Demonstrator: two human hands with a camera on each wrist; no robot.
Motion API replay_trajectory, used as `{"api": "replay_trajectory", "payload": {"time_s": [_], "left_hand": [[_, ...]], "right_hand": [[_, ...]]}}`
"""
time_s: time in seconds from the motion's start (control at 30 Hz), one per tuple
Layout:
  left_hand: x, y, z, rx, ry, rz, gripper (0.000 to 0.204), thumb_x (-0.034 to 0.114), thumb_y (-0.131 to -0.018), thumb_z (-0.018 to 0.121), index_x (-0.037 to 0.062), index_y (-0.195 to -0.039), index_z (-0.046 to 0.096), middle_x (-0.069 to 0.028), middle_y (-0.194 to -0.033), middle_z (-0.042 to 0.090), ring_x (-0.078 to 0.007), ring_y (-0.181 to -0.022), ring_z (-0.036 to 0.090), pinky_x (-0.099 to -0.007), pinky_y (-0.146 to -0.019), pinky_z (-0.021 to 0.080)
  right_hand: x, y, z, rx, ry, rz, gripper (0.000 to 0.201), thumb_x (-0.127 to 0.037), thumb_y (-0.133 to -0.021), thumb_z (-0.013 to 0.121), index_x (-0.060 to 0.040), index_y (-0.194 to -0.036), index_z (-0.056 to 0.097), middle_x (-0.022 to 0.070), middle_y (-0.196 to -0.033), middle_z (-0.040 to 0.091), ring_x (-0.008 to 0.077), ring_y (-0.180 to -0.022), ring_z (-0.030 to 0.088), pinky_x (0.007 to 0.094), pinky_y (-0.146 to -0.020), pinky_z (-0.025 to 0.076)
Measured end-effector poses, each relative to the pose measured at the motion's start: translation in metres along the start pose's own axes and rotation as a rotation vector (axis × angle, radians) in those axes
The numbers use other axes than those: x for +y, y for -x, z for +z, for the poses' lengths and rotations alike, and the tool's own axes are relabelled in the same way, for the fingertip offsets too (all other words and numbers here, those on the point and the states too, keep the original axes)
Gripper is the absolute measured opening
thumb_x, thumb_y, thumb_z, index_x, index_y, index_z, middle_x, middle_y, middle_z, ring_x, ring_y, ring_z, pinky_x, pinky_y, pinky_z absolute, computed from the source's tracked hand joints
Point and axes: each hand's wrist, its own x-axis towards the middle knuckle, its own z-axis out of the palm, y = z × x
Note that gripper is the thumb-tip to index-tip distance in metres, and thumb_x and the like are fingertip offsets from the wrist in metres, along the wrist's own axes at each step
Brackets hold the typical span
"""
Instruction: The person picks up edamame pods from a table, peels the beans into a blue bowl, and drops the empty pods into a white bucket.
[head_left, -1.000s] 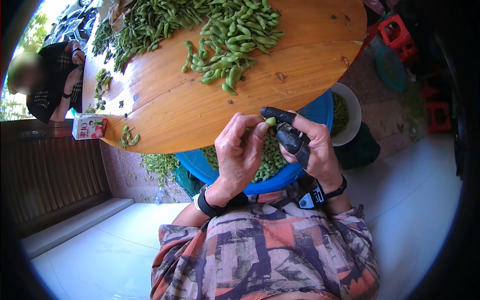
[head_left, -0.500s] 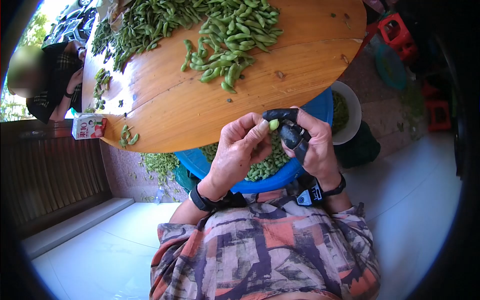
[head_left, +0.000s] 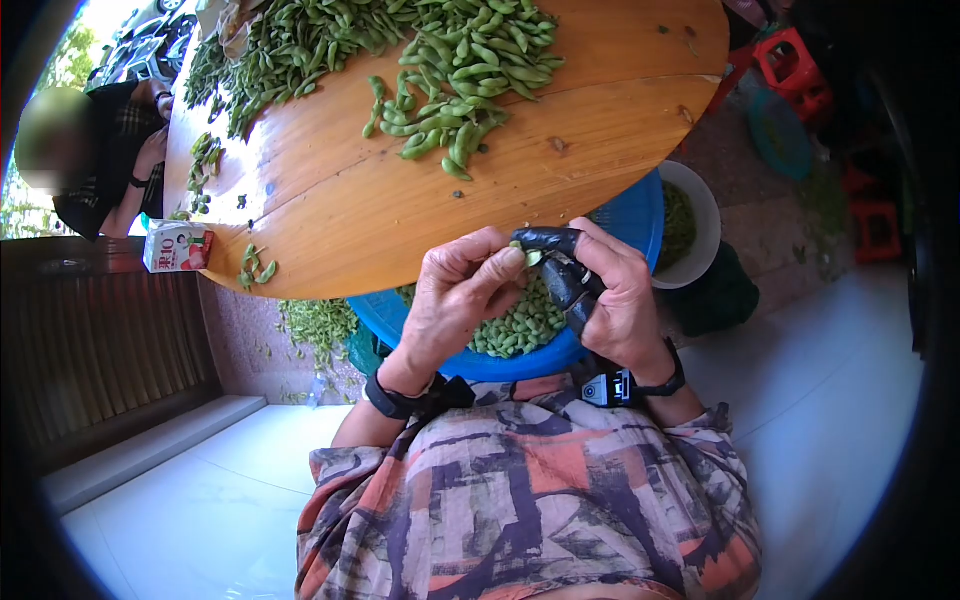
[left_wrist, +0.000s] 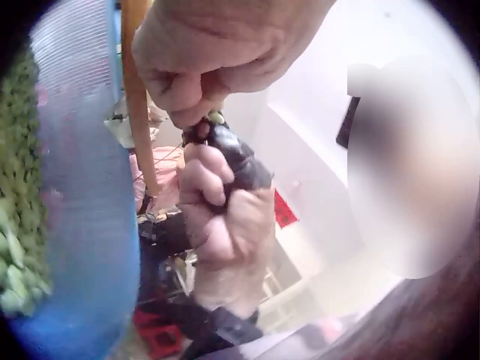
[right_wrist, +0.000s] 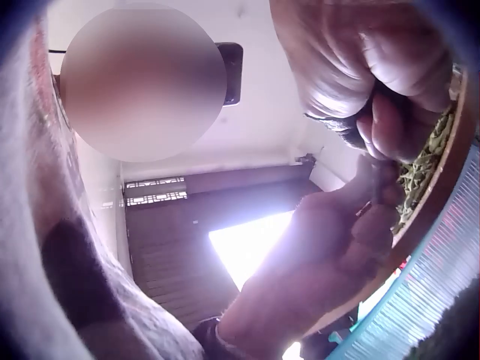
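A green soybean pod point(head_left: 533, 257) is between both hands in the head view. My left hand point(head_left: 450, 295) pinches it with thumb and curled fingers. Black covers wrap the thumb and forefinger of my right hand point(head_left: 622, 290), which grips the pod from the other side. In the left wrist view, a bit of green shows where the black covers point(left_wrist: 234, 150) meet the left fingertips; most of the pod is hidden. Below the hands, a blue basin point(head_left: 475, 368) holds many shelled green beans point(head_left: 515, 325).
Heaps of soybean pods point(head_left: 470, 75) lie on the wooden table point(head_left: 350, 230). A drink carton point(head_left: 178, 247) stands at its left edge, near another person point(head_left: 125, 150). A white tub point(head_left: 710, 235) is right of the basin, and red stools point(head_left: 790, 70) stand farther off.
Both hands have shifted slightly left. The pod has turned between the fingers and shows as a flatter green piece. The heaps on the table look the same.
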Motion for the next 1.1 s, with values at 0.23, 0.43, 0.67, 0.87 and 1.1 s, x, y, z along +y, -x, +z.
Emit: {"api": "replay_trajectory", "payload": {"time_s": [0.23,0.43,0.67,0.87,1.1], "left_hand": [[0.003,0.019,-0.015,0.1,-0.802,0.261,0.02,0.006,-0.085,0.07,0.0001,-0.074,0.054,0.0026,-0.061,0.048,-0.0055,-0.053,0.038,-0.0229,-0.048,0.03],[0.007,0.04,-0.03,0.102,-0.833,0.193,0.019,0.007,-0.079,0.077,-0.0019,-0.076,0.061,-0.0036,-0.064,0.053,-0.009,-0.057,0.047,-0.0252,-0.052,0.037],[0.029,0.088,-0.089,0.317,-0.695,0.081,0.02,0.009,-0.079,0.079,-0.005,-0.09,0.07,-0.0056,-0.077,0.069,-0.0066,-0.07,0.062,-0.0203,-0.064,0.049],[0.039,0.119,-0.119,0.512,-1.243,-0.123,0.029,0.015,-0.074,0.084,0.0022,-0.098,0.072,-0.0003,-0.056,0.055,-0.0044,-0.052,0.046,-0.0235,-0.048,0.037],[0.069,0.092,-0.086,0.647,-0.694,0.104,0.014,0.005,-0.094,0.057,-0.0037,-0.099,0.066,0.0011,-0.082,0.06,-0.0034,-0.068,0.046,-0.0189,-0.061,0.036]], "right_hand": [[0.001,0.002,-0.018,-0.1,0.014,0.017,0.034,0.002,-0.077,0.061,0.0009,-0.111,0.065,0.0146,-0.083,0.058,0.0281,-0.074,0.06,0.0319,-0.068,0.047],[0.01,0.009,-0.03,0.011,0.047,0.135,0.029,-0.002,-0.084,0.063,0.0011,-0.113,0.066,0.0085,-0.083,0.059,0.0154,-0.07,0.057,0.0252,-0.066,0.044],[0.013,0.012,-0.045,0.122,-0.005,0.319,0.028,-0.003,-0.085,0.062,0.0015,-0.112,0.067,0.0044,-0.084,0.06,0.01,-0.074,0.056,0.0232,-0.069,0.044],[0.016,0.011,-0.047,0.122,-0.031,0.316,0.028,-0.004,-0.085,0.062,0.0018,-0.112,0.067,0.003,-0.083,0.059,0.0088,-0.074,0.054,0.0224,-0.069,0.043],[0.008,0.001,-0.039,0.064,-0.055,0.326,0.027,-0.003,-0.086,0.061,0.0014,-0.113,0.067,0.003,-0.085,0.059,0.008,-0.074,0.053,0.0202,-0.067,0.041]]}}
